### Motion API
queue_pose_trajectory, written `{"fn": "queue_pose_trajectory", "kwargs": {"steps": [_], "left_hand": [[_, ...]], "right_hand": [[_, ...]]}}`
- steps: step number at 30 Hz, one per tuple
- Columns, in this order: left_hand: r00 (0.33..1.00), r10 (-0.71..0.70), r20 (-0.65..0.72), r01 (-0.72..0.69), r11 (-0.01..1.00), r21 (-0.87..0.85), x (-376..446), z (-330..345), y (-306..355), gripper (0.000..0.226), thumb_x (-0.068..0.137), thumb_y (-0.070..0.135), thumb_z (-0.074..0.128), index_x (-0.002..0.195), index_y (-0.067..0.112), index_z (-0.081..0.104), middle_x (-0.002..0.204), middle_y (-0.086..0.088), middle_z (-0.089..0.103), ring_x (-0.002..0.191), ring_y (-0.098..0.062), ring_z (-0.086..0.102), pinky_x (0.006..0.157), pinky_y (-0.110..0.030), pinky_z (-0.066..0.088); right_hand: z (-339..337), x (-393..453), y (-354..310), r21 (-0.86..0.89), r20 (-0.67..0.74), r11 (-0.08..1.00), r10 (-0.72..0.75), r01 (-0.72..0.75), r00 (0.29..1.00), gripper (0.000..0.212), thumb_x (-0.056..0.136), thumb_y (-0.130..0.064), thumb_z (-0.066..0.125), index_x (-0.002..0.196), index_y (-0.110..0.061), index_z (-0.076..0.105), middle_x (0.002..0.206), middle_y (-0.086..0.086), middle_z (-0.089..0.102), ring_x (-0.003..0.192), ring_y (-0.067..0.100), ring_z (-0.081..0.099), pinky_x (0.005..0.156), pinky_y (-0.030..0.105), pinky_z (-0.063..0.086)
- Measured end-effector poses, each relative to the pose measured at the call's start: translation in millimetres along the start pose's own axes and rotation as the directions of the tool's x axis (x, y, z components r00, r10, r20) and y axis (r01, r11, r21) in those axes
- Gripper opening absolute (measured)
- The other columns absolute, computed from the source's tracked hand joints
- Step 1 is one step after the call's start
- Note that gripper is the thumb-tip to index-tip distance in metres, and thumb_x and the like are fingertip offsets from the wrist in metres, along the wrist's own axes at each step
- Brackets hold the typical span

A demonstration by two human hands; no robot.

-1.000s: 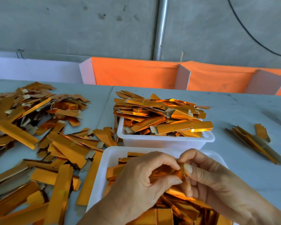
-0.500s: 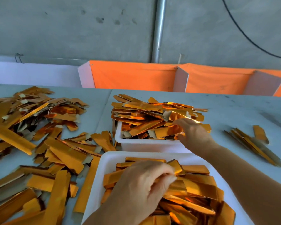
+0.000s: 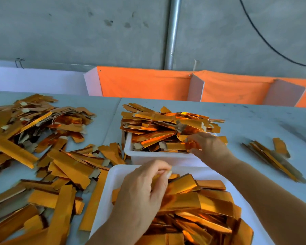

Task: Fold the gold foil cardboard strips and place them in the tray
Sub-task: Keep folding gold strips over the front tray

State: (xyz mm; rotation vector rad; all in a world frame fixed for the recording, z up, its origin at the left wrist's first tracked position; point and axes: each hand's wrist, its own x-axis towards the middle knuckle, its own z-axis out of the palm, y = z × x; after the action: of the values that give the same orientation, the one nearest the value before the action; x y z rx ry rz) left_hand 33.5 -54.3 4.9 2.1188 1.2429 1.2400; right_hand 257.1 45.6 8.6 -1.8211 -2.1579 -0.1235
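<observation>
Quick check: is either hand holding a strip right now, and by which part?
The right hand pinches a flat strip by its right end, in the far bin. The left hand has curled fingers over the tray's folded strips; whether they hold one cannot be told.

pale table [image 3: 254, 121] carries two white tubs [image 3: 148, 157] and loose gold strips [image 3: 69, 167].

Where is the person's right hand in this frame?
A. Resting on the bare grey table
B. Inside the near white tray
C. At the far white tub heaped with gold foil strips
C: the right hand reaches the far white plastic tub, fingers on a gold foil cardboard strip in its heap.
</observation>
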Motion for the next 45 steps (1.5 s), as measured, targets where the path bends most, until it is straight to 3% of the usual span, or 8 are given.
{"fn": "queue_pose_trajectory", "kwargs": {"steps": [13, 16, 19, 23, 27, 33, 37, 45], "left_hand": [[0.998, -0.045, -0.038, 0.045, 0.999, -0.008, 0.4, 3.5, -7.5, 0.021, 0.090, 0.038, 0.049, 0.106, 0.035, 0.063, 0.094, 0.024, 0.066, 0.098, 0.011, 0.056, 0.079, -0.004, 0.042], [0.997, -0.070, -0.039, 0.067, 0.995, -0.074, 0.2, 3.2, -9.3, 0.028, 0.090, 0.047, 0.043, 0.110, 0.040, 0.061, 0.103, 0.027, 0.065, 0.102, 0.013, 0.055, 0.081, -0.002, 0.040], [0.997, -0.080, 0.019, 0.082, 0.973, -0.216, 1.4, 2.7, -6.9, 0.032, 0.088, 0.061, 0.040, 0.118, 0.053, 0.051, 0.112, 0.034, 0.060, 0.107, 0.015, 0.053, 0.087, -0.007, 0.043], [0.989, -0.019, 0.149, 0.075, 0.923, -0.378, 0.7, 5.3, 2.1, 0.052, 0.083, 0.069, 0.044, 0.132, 0.058, 0.034, 0.118, 0.031, 0.059, 0.115, 0.007, 0.052, 0.096, -0.028, 0.046], [0.992, 0.037, 0.121, 0.009, 0.933, -0.359, -1.1, 4.6, 9.4, 0.048, 0.084, 0.064, 0.047, 0.130, 0.062, 0.034, 0.113, 0.028, 0.059, 0.111, 0.007, 0.054, 0.089, -0.009, 0.042], [0.977, 0.039, 0.207, 0.047, 0.918, -0.393, -1.9, -2.2, 8.5, 0.020, 0.092, 0.049, 0.044, 0.109, 0.051, 0.055, 0.084, 0.016, 0.053, 0.072, -0.003, 0.057, 0.063, -0.012, 0.042], [0.927, 0.069, 0.368, 0.109, 0.890, -0.442, -0.8, -3.7, 8.5, 0.023, 0.094, 0.048, 0.044, 0.090, 0.033, 0.060, 0.076, 0.004, 0.063, 0.063, -0.004, 0.060, 0.062, -0.020, 0.050], [0.963, 0.057, 0.262, 0.047, 0.927, -0.372, -1.7, -2.2, 1.9, 0.039, 0.089, 0.055, 0.051, 0.126, 0.044, 0.048, 0.088, 0.015, 0.069, 0.084, -0.004, 0.067, 0.073, -0.013, 0.049]], "right_hand": [[-19.0, -19.1, -1.1, 0.199, -0.065, 0.977, 0.093, -0.079, 0.994, 0.020, 0.095, -0.016, 0.058, 0.112, -0.020, 0.067, 0.100, 0.003, 0.069, 0.085, 0.021, 0.062, 0.067, 0.020, 0.046], [-37.8, -39.6, -19.1, 0.709, -0.042, 0.684, 0.282, -0.170, 0.958, 0.012, 0.091, -0.017, 0.063, 0.096, -0.025, 0.070, 0.077, -0.001, 0.070, 0.068, 0.021, 0.066, 0.063, 0.025, 0.048], [-55.1, -73.3, -50.2, 0.917, 0.080, 0.372, 0.177, -0.142, 0.981, 0.011, 0.079, -0.030, 0.068, 0.088, -0.026, 0.072, 0.077, 0.005, 0.068, 0.068, 0.022, 0.067, 0.063, 0.030, 0.051], [-52.4, -102.4, -87.0, 0.812, -0.071, 0.581, 0.176, -0.045, 0.982, 0.017, 0.078, -0.024, 0.073, 0.085, -0.039, 0.069, 0.071, -0.005, 0.063, 0.057, 0.005, 0.061, 0.052, 0.012, 0.044], [-55.2, -112.3, -104.6, 0.406, -0.204, 0.895, -0.112, 0.188, 0.973, 0.037, 0.074, -0.014, 0.074, 0.105, -0.034, 0.067, 0.085, -0.014, 0.065, 0.070, 0.000, 0.062, 0.058, 0.004, 0.044], [-75.8, -99.0, -76.8, 0.856, -0.079, 0.516, 0.084, 0.025, 0.993, 0.020, 0.085, -0.033, 0.065, 0.102, -0.043, 0.064, 0.088, -0.012, 0.067, 0.068, 0.004, 0.061, 0.056, 0.013, 0.049], [-89.1, -83.9, -58.0, 0.935, -0.022, 0.355, 0.002, 0.019, 1.000, 0.051, 0.067, -0.066, 0.070, 0.104, -0.031, 0.072, 0.096, -0.001, 0.072, 0.086, 0.013, 0.065, 0.063, 0.019, 0.051], [-94.5, -89.4, -51.5, 0.926, -0.013, 0.375, -0.045, 0.029, 0.999, 0.017, 0.072, -0.032, 0.062, 0.082, -0.026, 0.076, 0.069, -0.002, 0.068, 0.056, 0.012, 0.059, 0.056, 0.019, 0.052]]}}
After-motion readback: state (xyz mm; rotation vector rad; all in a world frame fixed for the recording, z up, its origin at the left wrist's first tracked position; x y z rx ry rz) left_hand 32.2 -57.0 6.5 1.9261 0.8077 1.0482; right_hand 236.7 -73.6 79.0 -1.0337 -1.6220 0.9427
